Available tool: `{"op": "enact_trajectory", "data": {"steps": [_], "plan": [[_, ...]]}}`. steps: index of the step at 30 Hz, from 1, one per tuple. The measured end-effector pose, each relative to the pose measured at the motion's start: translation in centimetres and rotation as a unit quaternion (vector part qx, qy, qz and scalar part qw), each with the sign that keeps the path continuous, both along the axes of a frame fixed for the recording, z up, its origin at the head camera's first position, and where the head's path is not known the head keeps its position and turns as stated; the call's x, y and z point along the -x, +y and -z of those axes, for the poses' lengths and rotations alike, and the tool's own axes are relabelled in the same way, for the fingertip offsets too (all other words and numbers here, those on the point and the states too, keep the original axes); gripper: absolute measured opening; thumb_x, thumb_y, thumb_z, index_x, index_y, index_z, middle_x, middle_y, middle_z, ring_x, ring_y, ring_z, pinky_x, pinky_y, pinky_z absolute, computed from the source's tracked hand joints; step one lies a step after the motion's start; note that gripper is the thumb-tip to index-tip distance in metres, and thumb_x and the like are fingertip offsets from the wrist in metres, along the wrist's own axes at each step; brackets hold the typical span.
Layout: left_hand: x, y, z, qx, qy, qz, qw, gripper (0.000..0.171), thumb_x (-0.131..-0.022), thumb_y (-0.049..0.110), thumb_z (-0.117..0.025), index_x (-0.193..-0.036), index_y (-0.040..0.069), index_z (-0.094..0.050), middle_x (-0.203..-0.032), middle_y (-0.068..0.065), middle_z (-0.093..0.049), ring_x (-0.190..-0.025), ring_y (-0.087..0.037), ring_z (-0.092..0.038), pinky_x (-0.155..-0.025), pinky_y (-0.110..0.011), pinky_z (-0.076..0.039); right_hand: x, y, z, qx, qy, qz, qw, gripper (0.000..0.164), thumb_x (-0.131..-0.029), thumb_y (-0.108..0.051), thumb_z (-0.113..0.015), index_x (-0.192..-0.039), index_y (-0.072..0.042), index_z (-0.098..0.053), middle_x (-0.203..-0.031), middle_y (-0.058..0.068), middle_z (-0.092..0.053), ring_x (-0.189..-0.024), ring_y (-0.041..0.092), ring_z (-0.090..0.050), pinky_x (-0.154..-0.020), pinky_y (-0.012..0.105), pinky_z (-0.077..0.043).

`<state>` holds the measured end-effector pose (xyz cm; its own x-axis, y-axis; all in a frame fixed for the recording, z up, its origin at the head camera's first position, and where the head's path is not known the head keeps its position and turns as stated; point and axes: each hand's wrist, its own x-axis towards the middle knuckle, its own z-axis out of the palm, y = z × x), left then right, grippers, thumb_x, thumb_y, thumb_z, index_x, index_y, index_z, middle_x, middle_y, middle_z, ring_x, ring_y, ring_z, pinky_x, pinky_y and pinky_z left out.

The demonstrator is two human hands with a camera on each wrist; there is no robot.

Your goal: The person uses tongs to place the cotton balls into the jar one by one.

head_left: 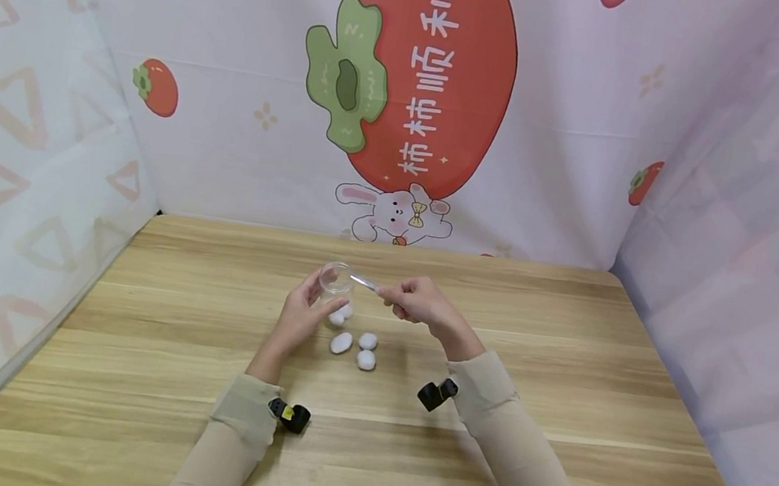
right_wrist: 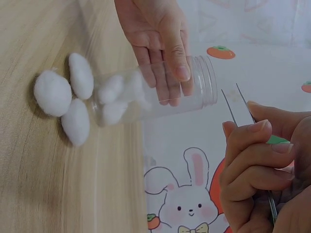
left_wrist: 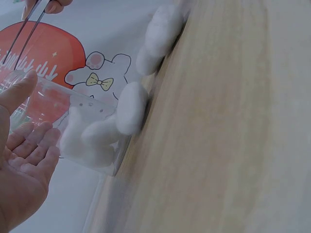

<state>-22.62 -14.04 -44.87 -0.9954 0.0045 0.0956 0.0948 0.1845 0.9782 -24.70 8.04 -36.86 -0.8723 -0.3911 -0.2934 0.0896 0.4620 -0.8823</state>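
Observation:
My left hand (head_left: 297, 317) holds a clear plastic jar (right_wrist: 199, 82), thumb on the near side and fingers behind it. The jar stands upright on the table, its mouth uncovered, with several white cotton balls (right_wrist: 112, 99) at the bottom. In my right hand (head_left: 422, 303) are metal tweezers (right_wrist: 232, 109), pinched between thumb and fingers. Their two tips are spread with nothing between them, just above and beside the jar's mouth. Three loose cotton balls (head_left: 341, 343) lie close together on the table, on the near side of the jar.
The wooden table (head_left: 157, 377) runs back to a white curtain (head_left: 224, 155) printed with persimmons and a rabbit. Pale curtains (head_left: 766, 243) hang at both sides. A small black camera sits on each wrist.

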Motion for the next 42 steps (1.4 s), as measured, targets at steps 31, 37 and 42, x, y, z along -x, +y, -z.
{"op": "enact_trajectory", "data": {"steps": [31, 37, 42], "plan": [[0.0, 0.1, -0.1, 0.003, 0.002, 0.000, 1.0000, 0.070, -0.086, 0.016, -0.071, -0.146, 0.005, -0.037, -0.150, -0.015, -0.045, -0.146, -0.030, -0.035, -0.127, -0.041, -0.025, -1.5, 2.1, 1.5, 0.002, -0.001, -0.027, 1.000, 0.029, -0.096, -0.027, -0.057, -0.076, -0.006, -0.058, -0.052, -0.005, -0.045, -0.045, 0.006, -0.028, -0.042, 0.017, -0.022], [0.0, 0.0, -0.1, 0.005, -0.005, 0.000, 1.0000, 0.071, -0.087, 0.017, -0.071, -0.147, 0.006, -0.035, -0.151, -0.014, -0.044, -0.146, -0.030, -0.034, -0.127, -0.041, -0.025, -1.6, 2.5, 2.0, -0.004, -0.006, -0.021, 1.000, 0.032, -0.095, -0.027, -0.059, -0.081, 0.001, -0.060, -0.052, -0.005, -0.046, -0.046, 0.006, -0.030, -0.042, 0.017, -0.022], [0.0, 0.0, -0.1, 0.004, -0.006, 0.001, 1.0000, 0.072, -0.086, 0.017, -0.072, -0.147, 0.006, -0.035, -0.152, -0.014, -0.043, -0.147, -0.029, -0.034, -0.127, -0.040, -0.025, -1.7, 2.8, 2.5, -0.008, -0.004, -0.020, 1.000, 0.036, -0.095, -0.025, -0.059, -0.088, 0.010, -0.061, -0.052, -0.005, -0.045, -0.047, 0.006, -0.031, -0.042, 0.016, -0.022]]}}
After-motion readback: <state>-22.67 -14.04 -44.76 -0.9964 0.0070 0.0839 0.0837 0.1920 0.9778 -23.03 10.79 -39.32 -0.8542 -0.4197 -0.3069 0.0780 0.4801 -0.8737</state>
